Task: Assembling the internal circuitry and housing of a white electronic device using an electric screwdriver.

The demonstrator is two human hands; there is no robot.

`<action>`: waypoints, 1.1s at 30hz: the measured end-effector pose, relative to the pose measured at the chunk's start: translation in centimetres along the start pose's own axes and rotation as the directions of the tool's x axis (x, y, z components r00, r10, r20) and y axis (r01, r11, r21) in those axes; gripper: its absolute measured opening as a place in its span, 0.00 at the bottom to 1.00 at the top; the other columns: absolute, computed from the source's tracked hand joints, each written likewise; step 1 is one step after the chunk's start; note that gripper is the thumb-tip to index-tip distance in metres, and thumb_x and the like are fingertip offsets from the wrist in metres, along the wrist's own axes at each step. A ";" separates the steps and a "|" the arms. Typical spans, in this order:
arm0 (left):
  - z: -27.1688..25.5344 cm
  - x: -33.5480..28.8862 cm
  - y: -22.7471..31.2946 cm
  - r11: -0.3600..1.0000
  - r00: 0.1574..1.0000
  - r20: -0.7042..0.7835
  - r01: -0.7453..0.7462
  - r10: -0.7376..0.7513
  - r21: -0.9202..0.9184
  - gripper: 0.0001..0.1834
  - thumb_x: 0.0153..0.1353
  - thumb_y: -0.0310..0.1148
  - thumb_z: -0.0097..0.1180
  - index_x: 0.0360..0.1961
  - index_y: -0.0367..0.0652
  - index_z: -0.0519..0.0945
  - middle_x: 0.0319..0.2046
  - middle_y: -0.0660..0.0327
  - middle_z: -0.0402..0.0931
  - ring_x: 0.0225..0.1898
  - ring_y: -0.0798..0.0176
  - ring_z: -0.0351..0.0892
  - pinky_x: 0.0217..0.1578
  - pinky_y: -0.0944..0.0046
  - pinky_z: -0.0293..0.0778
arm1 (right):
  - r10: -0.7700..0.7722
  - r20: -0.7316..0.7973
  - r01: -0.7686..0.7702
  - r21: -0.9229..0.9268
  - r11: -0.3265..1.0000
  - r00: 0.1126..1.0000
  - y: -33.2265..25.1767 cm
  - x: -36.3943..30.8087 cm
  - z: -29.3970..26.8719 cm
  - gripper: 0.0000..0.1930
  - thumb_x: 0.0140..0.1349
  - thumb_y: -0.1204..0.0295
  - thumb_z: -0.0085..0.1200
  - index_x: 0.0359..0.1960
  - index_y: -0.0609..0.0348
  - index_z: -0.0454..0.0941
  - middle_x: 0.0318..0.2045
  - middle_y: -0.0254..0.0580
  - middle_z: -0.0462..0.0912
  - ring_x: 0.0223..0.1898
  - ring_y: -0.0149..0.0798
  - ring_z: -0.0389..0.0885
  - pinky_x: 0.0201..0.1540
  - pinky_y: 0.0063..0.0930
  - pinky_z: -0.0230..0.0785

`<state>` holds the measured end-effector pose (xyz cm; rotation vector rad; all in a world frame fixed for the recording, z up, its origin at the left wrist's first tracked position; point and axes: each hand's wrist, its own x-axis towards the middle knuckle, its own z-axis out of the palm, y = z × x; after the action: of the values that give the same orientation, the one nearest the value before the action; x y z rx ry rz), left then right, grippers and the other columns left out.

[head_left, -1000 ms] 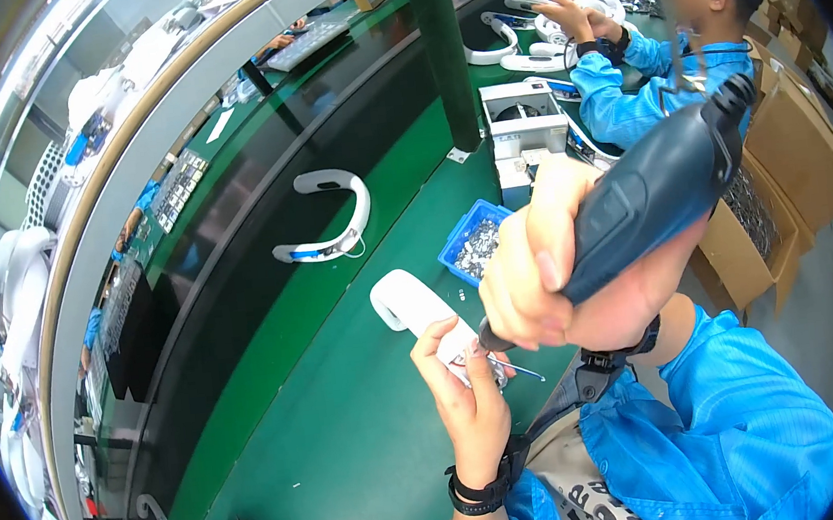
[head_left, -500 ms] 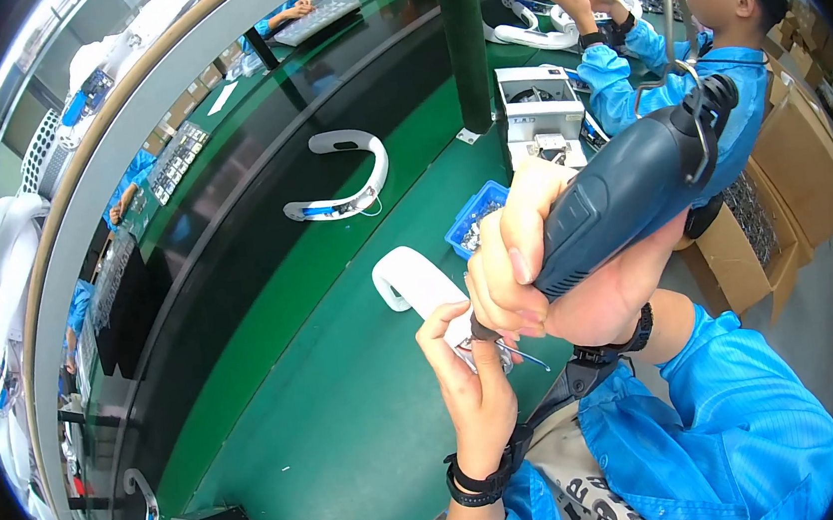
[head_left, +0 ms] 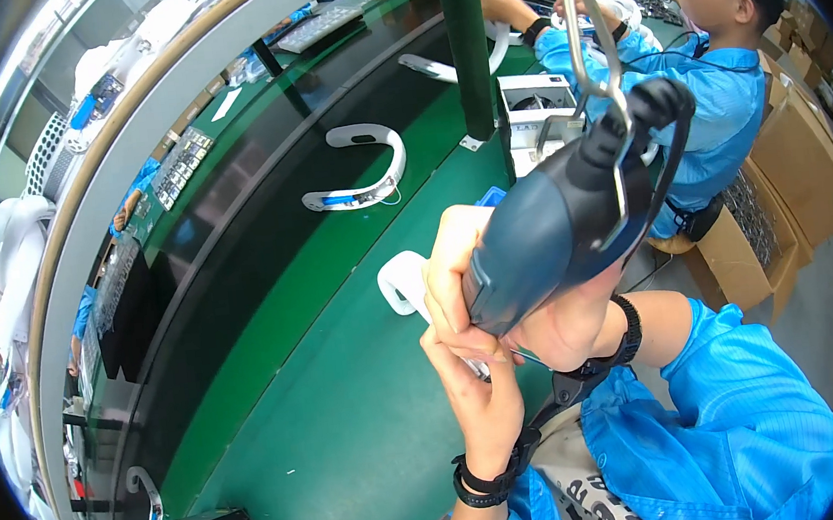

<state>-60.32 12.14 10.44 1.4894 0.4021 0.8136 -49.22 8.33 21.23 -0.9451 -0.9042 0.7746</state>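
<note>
My right hand (head_left: 572, 330) is wrapped round a dark blue-grey electric screwdriver (head_left: 535, 239), which hangs from a metal hook (head_left: 576, 39). The tool is tilted, its lower end down by my left hand (head_left: 480, 399), and its tip is hidden behind my fingers. Pinched in my left hand is a curved white plastic housing (head_left: 400, 277). Its rounded end sticks out to the left, while the end at my fingers is mostly covered. Both hands meet just above the green worktable (head_left: 350, 407).
A C-shaped white housing (head_left: 395, 162) lies on the dark conveyor belt (head_left: 235, 247). Beyond my right hand stand a blue parts tray (head_left: 493, 195), a white machine (head_left: 533, 98) and a green post (head_left: 467, 55). A co-worker (head_left: 722, 100) works at right, near open cardboard boxes (head_left: 808, 162).
The screwdriver and my right hand have moved down and left, covering more of the held housing and the blue tray. The belt's housing has shifted right. Another white housing now shows behind the post.
</note>
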 end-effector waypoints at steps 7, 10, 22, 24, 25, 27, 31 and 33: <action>-1.0 -0.2 -0.8 0.945 0.994 0.077 0.098 -0.078 -0.312 0.21 0.73 0.37 0.45 0.62 0.41 0.62 0.45 0.50 0.75 0.35 0.61 0.80 0.40 0.60 0.80 | -0.052 0.163 0.031 0.129 0.991 0.985 0.9 -0.6 -0.6 0.55 0.53 0.15 0.39 0.47 0.65 0.75 0.32 0.38 0.78 0.28 0.26 0.73 0.29 0.22 0.69; -1.9 -0.2 -0.8 0.923 0.991 0.075 0.134 -0.114 -0.361 0.22 0.72 0.43 0.44 0.60 0.43 0.63 0.37 0.50 0.77 0.31 0.58 0.80 0.35 0.61 0.78 | -0.179 0.004 0.174 0.229 0.958 0.984 0.2 -1.1 -1.2 0.55 0.57 0.15 0.30 0.49 0.64 0.74 0.27 0.37 0.77 0.25 0.29 0.76 0.29 0.26 0.72; -5.9 2.8 -0.4 0.923 0.998 -0.040 0.028 -0.047 -0.384 0.22 0.71 0.48 0.42 0.59 0.46 0.64 0.30 0.54 0.74 0.28 0.60 0.76 0.29 0.60 0.74 | -0.387 -0.287 0.224 -0.470 0.854 0.876 6.8 -6.2 -9.2 0.30 0.78 0.61 0.51 0.70 0.69 0.59 0.58 0.53 0.76 0.60 0.44 0.77 0.68 0.42 0.65; -5.4 2.5 -0.5 0.933 0.998 -0.035 0.042 -0.059 -0.358 0.22 0.71 0.47 0.42 0.59 0.46 0.64 0.30 0.53 0.75 0.28 0.60 0.76 0.31 0.59 0.75 | -0.458 -0.341 0.201 -0.578 0.791 0.821 7.0 -7.6 -9.2 0.30 0.72 0.75 0.55 0.71 0.71 0.58 0.62 0.53 0.73 0.63 0.46 0.74 0.71 0.44 0.61; -5.1 2.3 -0.6 0.943 0.997 -0.037 0.045 -0.061 -0.328 0.22 0.71 0.47 0.42 0.59 0.46 0.64 0.31 0.52 0.75 0.29 0.59 0.77 0.32 0.59 0.75 | -0.565 -0.325 0.165 -0.742 0.649 0.758 7.4 -8.7 -9.3 0.30 0.70 0.77 0.55 0.71 0.70 0.59 0.61 0.54 0.73 0.62 0.46 0.74 0.70 0.43 0.62; -4.8 2.4 -0.5 0.938 0.998 -0.017 0.049 -0.059 -0.344 0.22 0.72 0.47 0.42 0.59 0.46 0.64 0.31 0.52 0.76 0.29 0.59 0.77 0.33 0.58 0.76 | -0.673 -0.164 0.204 -0.878 0.432 0.721 7.8 -10.9 -10.1 0.26 0.67 0.80 0.55 0.66 0.68 0.66 0.57 0.54 0.75 0.56 0.46 0.76 0.60 0.41 0.69; -4.8 2.5 -0.7 0.935 0.999 -0.004 0.047 -0.052 -0.351 0.22 0.72 0.46 0.42 0.60 0.46 0.64 0.32 0.51 0.76 0.30 0.58 0.78 0.34 0.57 0.77 | 0.029 0.072 0.024 -0.648 0.761 0.997 5.7 -8.7 -6.6 0.14 0.67 0.74 0.60 0.52 0.64 0.78 0.36 0.40 0.83 0.35 0.35 0.81 0.38 0.30 0.73; -5.0 2.2 -0.6 0.938 0.998 0.007 0.058 -0.059 -0.343 0.22 0.72 0.46 0.41 0.60 0.46 0.64 0.33 0.50 0.76 0.30 0.58 0.78 0.34 0.57 0.77 | 0.246 0.142 -0.117 -0.590 0.799 0.959 5.5 -8.0 -6.0 0.12 0.70 0.71 0.58 0.50 0.63 0.79 0.32 0.37 0.83 0.32 0.32 0.81 0.35 0.30 0.73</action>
<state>-62.10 17.28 9.97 1.1459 0.2879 0.7942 -48.03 1.54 12.09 -1.5273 -1.2909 0.7877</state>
